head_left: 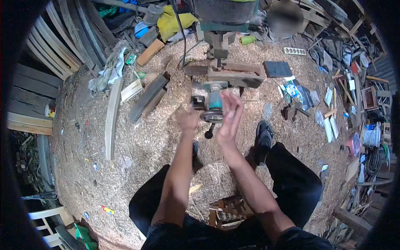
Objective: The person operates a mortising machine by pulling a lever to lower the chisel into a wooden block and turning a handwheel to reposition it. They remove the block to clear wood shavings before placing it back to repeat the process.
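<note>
In front of me stands a green mortising machine [215, 99] with a round handwheel [211, 116] and a black-knobbed lever [209, 132]. A notched wooden block [237, 74] lies on its table, under the dark chuck and bit [218, 56]. My left hand [187, 119] is at the left of the handwheel, near a dark fitting [198, 101], its fingers smeared by motion. My right hand [231, 116] is raised just right of the handwheel, fingers stretched upward and apart, holding nothing.
Wood shavings cover the floor. Dark beams [150, 98] and a long pale board [112, 121] lie to the left. A dark flat block [278, 69] and plastic litter [296, 89] are on the right. My shoe [264, 134] is below the machine.
</note>
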### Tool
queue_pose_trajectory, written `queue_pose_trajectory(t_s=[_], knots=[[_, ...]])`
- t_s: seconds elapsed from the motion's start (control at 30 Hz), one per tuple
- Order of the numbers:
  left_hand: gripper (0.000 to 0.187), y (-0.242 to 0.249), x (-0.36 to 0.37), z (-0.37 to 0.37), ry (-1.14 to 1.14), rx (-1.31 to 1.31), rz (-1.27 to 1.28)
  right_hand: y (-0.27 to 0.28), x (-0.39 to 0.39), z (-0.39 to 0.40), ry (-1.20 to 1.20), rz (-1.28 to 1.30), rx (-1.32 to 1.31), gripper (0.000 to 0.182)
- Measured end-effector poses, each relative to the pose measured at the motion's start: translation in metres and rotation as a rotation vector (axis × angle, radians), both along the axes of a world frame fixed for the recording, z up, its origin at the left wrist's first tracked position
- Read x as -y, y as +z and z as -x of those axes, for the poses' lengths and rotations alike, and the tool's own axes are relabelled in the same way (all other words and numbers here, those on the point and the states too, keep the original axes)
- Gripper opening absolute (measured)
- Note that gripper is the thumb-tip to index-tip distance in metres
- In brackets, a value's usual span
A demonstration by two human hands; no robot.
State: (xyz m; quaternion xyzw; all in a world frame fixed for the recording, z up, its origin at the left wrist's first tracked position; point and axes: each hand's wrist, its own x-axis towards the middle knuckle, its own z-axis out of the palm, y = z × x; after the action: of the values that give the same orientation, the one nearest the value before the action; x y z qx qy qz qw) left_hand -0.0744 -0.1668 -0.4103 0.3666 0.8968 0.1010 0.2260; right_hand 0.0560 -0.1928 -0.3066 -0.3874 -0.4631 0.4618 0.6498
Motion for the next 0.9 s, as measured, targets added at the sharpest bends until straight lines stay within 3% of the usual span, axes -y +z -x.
queue_pose_trajectory(t_s=[0.03,0.13,0.23,0.3,0.37,0.43,0.47,0.5,0.53,0.6,0.67,0.73,0.83,0.87,0.9], knots=[[0.057,-0.004,0.009,0.01,0.064,-0.134,0.213,0.012,-0.001,-0.003,-0.035,-0.019,0.11,0.055],[0.056,-0.005,0.004,0.025,0.188,0.307,-0.331,-0.031,-0.022,-0.025,-0.194,0.341,0.306,0.057],[0.055,0.015,-0.014,-0.033,-0.06,0.503,-0.725,-0.082,-0.021,-0.013,-0.124,0.39,0.256,0.062],[0.051,-0.008,-0.001,-0.014,0.027,0.382,-0.61,-0.09,-0.015,-0.01,-0.062,0.31,0.178,0.064],[0.048,-0.05,0.021,0.015,0.104,0.272,-0.492,-0.031,-0.011,-0.013,0.002,0.099,0.056,0.067],[0.046,-0.049,0.017,0.017,0.186,0.172,-0.407,-0.021,-0.031,-0.024,-0.042,0.15,0.127,0.06],[0.044,-0.051,0.012,0.013,0.185,0.298,-0.54,-0.031,-0.04,-0.031,-0.08,0.234,0.161,0.058],[0.042,-0.014,0.012,-0.001,0.185,0.418,-0.659,-0.049,-0.044,-0.037,-0.116,0.331,0.19,0.057],[0.041,0.014,0.008,-0.012,0.182,0.532,-0.783,-0.081,-0.053,-0.042,-0.133,0.284,0.342,0.044],[0.039,0.033,-0.008,-0.043,0.009,0.587,-0.814,-0.097,-0.053,-0.03,-0.074,0.215,0.252,0.046],[0.038,0.034,-0.013,-0.051,-0.083,0.586,-0.879,-0.091,-0.052,-0.025,-0.083,0.238,0.194,0.048],[0.036,0.031,-0.013,-0.053,-0.09,0.53,-0.991,-0.09,-0.055,-0.02,-0.155,0.13,0.344,0.045],[0.033,-0.013,-0.013,-0.04,0.117,0.904,-1.053,-0.058,-0.055,-0.011,-0.174,-0.01,0.659,0.045],[0.033,-0.031,-0.015,-0.029,0.046,0.883,-1.059,-0.05,-0.056,-0.008,-0.164,-0.043,0.694,0.044],[0.032,-0.03,-0.013,-0.022,0.048,1.05,-0.963,-0.045,-0.053,-0.006,-0.151,-0.065,0.729,0.043]])
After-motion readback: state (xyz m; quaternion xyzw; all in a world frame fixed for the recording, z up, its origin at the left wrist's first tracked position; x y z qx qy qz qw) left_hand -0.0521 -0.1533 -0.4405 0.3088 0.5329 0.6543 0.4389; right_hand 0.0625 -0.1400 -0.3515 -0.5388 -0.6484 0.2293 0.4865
